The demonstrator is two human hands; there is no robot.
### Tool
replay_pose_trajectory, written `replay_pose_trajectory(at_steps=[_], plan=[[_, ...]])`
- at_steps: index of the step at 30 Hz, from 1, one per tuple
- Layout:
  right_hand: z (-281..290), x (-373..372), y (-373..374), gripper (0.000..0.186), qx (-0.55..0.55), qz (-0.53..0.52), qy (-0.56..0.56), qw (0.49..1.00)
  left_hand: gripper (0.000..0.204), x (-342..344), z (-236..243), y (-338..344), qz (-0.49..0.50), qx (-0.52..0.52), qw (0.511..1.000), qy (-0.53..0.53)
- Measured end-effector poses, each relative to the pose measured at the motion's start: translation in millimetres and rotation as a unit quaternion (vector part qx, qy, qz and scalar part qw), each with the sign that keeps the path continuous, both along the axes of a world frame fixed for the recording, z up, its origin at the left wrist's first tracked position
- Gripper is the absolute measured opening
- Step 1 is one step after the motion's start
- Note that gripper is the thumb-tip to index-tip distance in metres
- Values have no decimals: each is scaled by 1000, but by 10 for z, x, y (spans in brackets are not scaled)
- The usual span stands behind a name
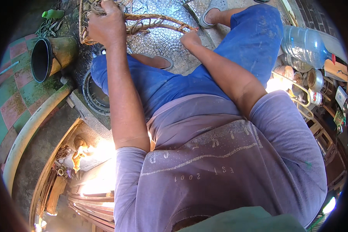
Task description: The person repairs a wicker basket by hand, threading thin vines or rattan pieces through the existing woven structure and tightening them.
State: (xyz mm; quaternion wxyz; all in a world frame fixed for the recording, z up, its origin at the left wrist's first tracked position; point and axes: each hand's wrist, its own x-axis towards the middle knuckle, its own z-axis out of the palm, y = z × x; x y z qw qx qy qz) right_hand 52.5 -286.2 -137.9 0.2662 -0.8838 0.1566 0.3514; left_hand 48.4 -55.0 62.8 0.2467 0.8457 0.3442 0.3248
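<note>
My left hand [109, 26] is closed around a frame of brown sticks [82, 19] with twisted fibre wound about it, at the top left of centre. From that fist a long narrow loop of brown, vine-like rods [154, 16] reaches to the right, with loose curled strands between its two sides. At the loop's far end my right hand [190, 38] is closed, its fingers pressed together. A small reddish bit shows just above this fist; what the fingers pinch is hidden. Both forearms stretch forward over my blue trousers.
Patterned paving [150, 46] lies under the work. A dark-mouthed bucket [60, 56] lies tipped on the left, near a long pale pipe [36, 123]. A large clear water bottle [305, 48] and a cluttered rack of tins stand at right. Boards [91, 207] lie at lower left.
</note>
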Motion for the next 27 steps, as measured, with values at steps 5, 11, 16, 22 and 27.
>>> replay_pose_trajectory(at_steps=[5,11,16,22,27], plan=[[-166,-84,300,43,54,-113,-88,988,47,-38,94,-110,-29,-23,999,-37],[-369,106,-2,67,137,-173,49,974,53,-56,-3,20,-13,9,1000,-8],[-955,-18,-83,37,192,-178,-84,961,54,13,24,-17,-27,-28,999,-18],[-527,72,146,14,231,-302,24,925,55,-97,-13,-70,-11,-5,1000,25],[-656,-14,335,12,278,-347,-27,895,56,-43,131,-210,-35,-64,997,33]])
